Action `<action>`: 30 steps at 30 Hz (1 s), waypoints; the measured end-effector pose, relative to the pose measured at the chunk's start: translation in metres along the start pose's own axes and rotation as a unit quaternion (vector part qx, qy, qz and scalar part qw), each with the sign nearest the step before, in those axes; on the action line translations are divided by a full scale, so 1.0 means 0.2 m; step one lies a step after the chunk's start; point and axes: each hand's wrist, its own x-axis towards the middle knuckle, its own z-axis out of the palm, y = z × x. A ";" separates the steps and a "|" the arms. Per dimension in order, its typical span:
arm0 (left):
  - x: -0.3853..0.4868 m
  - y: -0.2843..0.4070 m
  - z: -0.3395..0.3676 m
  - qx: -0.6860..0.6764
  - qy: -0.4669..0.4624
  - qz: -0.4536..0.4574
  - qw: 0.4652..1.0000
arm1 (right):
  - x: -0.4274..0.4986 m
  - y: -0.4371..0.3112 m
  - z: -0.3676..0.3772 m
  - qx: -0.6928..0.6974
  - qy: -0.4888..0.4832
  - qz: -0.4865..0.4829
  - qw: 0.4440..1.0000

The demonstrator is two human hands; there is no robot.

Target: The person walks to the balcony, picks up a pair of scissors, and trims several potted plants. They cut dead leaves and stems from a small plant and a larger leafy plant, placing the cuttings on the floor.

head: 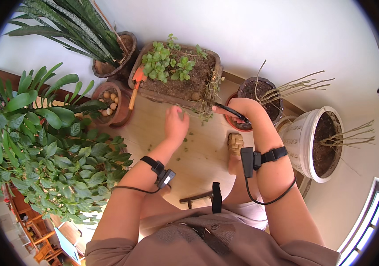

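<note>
My right hand (pixel 242 108) is closed around the black handles of scissors or shears (pixel 231 110), whose blades point left to stringy stems (pixel 210 94) hanging over the right front corner of a rectangular planter (pixel 173 96). Nearer the planter's front, my left hand (pixel 177 123) hovers above the floor with its fingers curled; whether it holds a thin stem cannot be told. Leafy green succulents (pixel 158 61) grow in the planter's soil. An orange hand trowel (pixel 136 87) with a wooden handle leans over its left edge.
Left stand a snake plant's pot (pixel 131 40), a clay pot with eggshells (pixel 119 106) and dense foliage (pixel 86 159). Right are a dark pot (pixel 277 111) of bare stems and a white pot (pixel 296 143). Leaf bits lie on the floor (pixel 196 159). A white wall (pixel 259 30) rises behind.
</note>
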 end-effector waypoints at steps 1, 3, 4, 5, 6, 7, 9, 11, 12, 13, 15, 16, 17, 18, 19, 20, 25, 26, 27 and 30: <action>0.05 0.06 -0.02 0.007 -0.008 0.031 0.999 | 0.01 0.01 0.01 -0.007 -0.003 0.004 1.000; 0.12 0.15 -0.05 0.049 -0.032 0.078 0.995 | 0.03 0.02 0.01 0.011 -0.016 0.012 1.000; 0.15 0.19 -0.05 0.084 -0.047 0.094 0.991 | 0.03 0.03 0.02 0.018 -0.023 0.020 0.999; 0.17 0.21 -0.06 0.116 -0.052 0.119 0.985 | 0.04 0.03 0.02 0.022 -0.032 0.027 0.999; 0.18 0.23 -0.05 0.130 -0.057 0.118 0.983 | 0.04 0.03 0.03 0.021 -0.043 0.034 0.998; 0.19 0.24 -0.04 0.141 -0.052 0.126 0.981 | 0.04 0.04 0.02 0.025 -0.040 0.024 0.999; 0.21 0.23 -0.01 0.152 -0.052 0.134 0.978 | 0.04 0.04 0.02 0.017 -0.029 0.019 0.999; 0.22 0.22 0.01 0.154 -0.062 0.132 0.977 | 0.04 0.05 0.02 0.020 -0.034 0.023 0.999; 0.22 0.21 0.01 0.145 -0.056 0.133 0.979 | 0.04 0.05 0.01 0.011 -0.042 0.027 0.999; 0.22 0.20 0.02 0.136 -0.049 0.134 0.980 | 0.04 0.05 0.01 0.004 -0.047 0.036 0.998; 0.23 0.18 0.03 0.119 -0.043 0.133 0.983 | 0.04 0.07 0.01 0.033 -0.054 0.027 0.998; 0.24 0.17 0.03 0.112 -0.043 0.130 0.984 | 0.04 0.07 0.01 0.054 -0.059 0.019 0.997; 0.25 0.17 0.03 0.104 -0.047 0.123 0.986 | 0.05 0.08 0.02 0.077 -0.065 0.023 0.995; 0.25 0.17 0.03 0.103 -0.041 0.130 0.985 | 0.06 0.08 0.03 0.104 -0.073 0.021 0.992; 0.25 0.17 0.03 0.102 -0.040 0.132 0.985 | 0.06 0.08 0.03 0.131 -0.082 0.019 0.988; 0.25 0.17 0.03 0.102 -0.042 0.131 0.985 | 0.07 0.09 0.03 0.134 -0.085 0.014 0.987; 0.24 0.19 0.04 0.122 -0.048 0.118 0.984 | 0.08 0.10 0.04 0.142 -0.103 0.017 0.984; 0.24 0.19 0.05 0.129 -0.051 0.111 0.984 | 0.08 0.10 0.04 0.151 -0.108 0.022 0.982; 0.24 0.19 0.06 0.135 -0.049 0.113 0.983 | 0.08 0.10 0.04 0.161 -0.112 0.027 0.980; 0.25 0.20 0.07 0.135 -0.042 0.110 0.984 | 0.08 0.08 0.07 0.197 -0.108 0.035 0.974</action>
